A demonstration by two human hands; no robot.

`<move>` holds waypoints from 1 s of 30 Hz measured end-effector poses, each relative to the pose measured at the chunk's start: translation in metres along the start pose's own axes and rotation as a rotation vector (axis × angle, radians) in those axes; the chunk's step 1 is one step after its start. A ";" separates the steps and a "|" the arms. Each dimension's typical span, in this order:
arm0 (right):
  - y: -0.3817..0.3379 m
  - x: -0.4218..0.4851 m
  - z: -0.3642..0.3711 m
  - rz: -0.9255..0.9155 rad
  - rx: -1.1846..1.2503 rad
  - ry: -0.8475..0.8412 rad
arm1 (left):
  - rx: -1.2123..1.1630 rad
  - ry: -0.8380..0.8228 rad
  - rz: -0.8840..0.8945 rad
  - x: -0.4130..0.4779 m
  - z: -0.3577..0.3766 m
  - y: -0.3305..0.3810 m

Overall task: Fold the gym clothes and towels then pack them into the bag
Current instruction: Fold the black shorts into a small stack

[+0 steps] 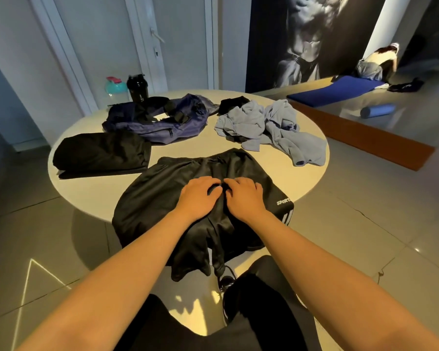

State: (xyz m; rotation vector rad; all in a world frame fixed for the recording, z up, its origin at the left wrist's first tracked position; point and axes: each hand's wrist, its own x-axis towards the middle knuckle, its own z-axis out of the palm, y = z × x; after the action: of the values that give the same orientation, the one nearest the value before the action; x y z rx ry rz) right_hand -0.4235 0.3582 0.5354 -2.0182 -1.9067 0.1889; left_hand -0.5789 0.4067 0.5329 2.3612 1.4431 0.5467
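Shorts [162, 193] are being flattened for folding on the bench [91, 191], right beneath the left grip [200, 196] and right grip [243, 196], both curled; pinching cannot be told. Judging by this, one side is being readied for folding across next

Right in front of you, the shiny black sports shorts [162, 188] are all black except for white "SPORT" lettering and white stripes at the right hem. On your left, the folded black fabric garment [102, 154] is solid black. The soft navy-blue duffel bag [160, 126] has black straps. The crumpled pale-blue fleecy towels [264, 125] show a darker blue bit at one hem. The round off-white surface [183, 148] is plain. At the back you've got a black plastic shaker bottle [137, 88] and a teal bottle with a pink lid [115, 87]. The flat exercise mat [335, 91] is deep blue, the foam roller [378, 110] a lighter blue, the glossy floor tiles [365, 249] grey.
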 end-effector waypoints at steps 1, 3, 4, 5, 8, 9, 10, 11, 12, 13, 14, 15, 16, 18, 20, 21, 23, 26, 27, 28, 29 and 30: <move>0.002 0.004 -0.002 0.033 -0.023 -0.034 | -0.080 0.082 0.014 0.000 -0.003 -0.001; 0.005 0.010 -0.005 0.105 -0.073 -0.064 | -0.079 0.197 -0.015 0.005 -0.010 -0.010; 0.005 0.014 -0.007 0.128 -0.087 -0.060 | -0.001 0.219 -0.056 0.011 -0.015 -0.015; 0.005 0.018 -0.007 0.132 -0.094 -0.043 | 0.099 0.186 -0.125 0.017 -0.018 -0.022; -0.003 0.033 -0.002 0.021 -0.019 0.057 | 0.206 -0.114 -0.332 0.031 -0.024 -0.030; -0.007 0.041 0.001 -0.032 0.031 0.075 | 0.199 -0.175 -0.330 0.036 -0.021 -0.030; -0.011 0.049 0.004 -0.078 0.070 0.079 | 0.187 -0.185 -0.288 0.039 -0.018 -0.029; -0.015 0.056 0.008 -0.110 0.092 0.072 | 0.135 -0.128 -0.228 0.040 -0.015 -0.029; -0.018 0.062 0.012 -0.120 0.096 0.063 | 0.032 -0.010 -0.170 0.042 -0.016 -0.029; -0.019 0.067 0.015 -0.100 0.088 0.050 | -0.063 0.137 -0.140 0.043 -0.019 -0.031; -0.017 0.071 0.018 -0.060 0.072 0.035 | -0.079 0.276 -0.148 0.047 -0.024 -0.036; -0.015 0.074 0.020 -0.019 0.043 0.025 | -0.007 0.380 -0.199 0.050 -0.030 -0.044; -0.011 0.077 0.021 0.006 0.009 0.027 | 0.093 0.402 -0.293 0.053 -0.035 -0.053; -0.008 0.084 0.022 0.009 -0.021 0.049 | 0.218 0.198 -0.481 0.060 -0.045 -0.068; -0.013 0.091 0.021 -0.034 0.030 0.085 | 0.162 0.018 -0.508 0.063 -0.045 -0.075; -0.017 0.094 0.022 -0.078 0.076 0.114 | 0.087 0.010 -0.463 0.066 -0.044 -0.077; -0.028 0.096 0.027 -0.162 0.178 0.142 | -0.052 0.047 -0.347 0.071 -0.041 -0.078; -0.035 0.097 0.036 -0.201 0.153 0.122 | -0.266 0.187 -0.302 0.072 -0.046 -0.068; -0.035 0.096 0.038 -0.190 0.105 0.108 | -0.324 0.281 -0.308 0.071 -0.050 -0.065; -0.035 0.095 0.039 -0.172 0.066 0.091 | -0.364 0.369 -0.314 0.071 -0.057 -0.062; -0.035 0.094 0.039 -0.155 0.038 0.078 | -0.390 0.445 -0.317 0.070 -0.064 -0.061; -0.035 0.093 0.038 -0.147 0.020 0.076 | -0.414 0.506 -0.322 0.069 -0.072 -0.061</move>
State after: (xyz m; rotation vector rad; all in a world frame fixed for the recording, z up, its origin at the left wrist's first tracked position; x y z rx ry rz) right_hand -0.4619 0.4574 0.5256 -1.8363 -1.9868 0.0915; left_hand -0.6320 0.5007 0.5787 1.6935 1.6662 1.2716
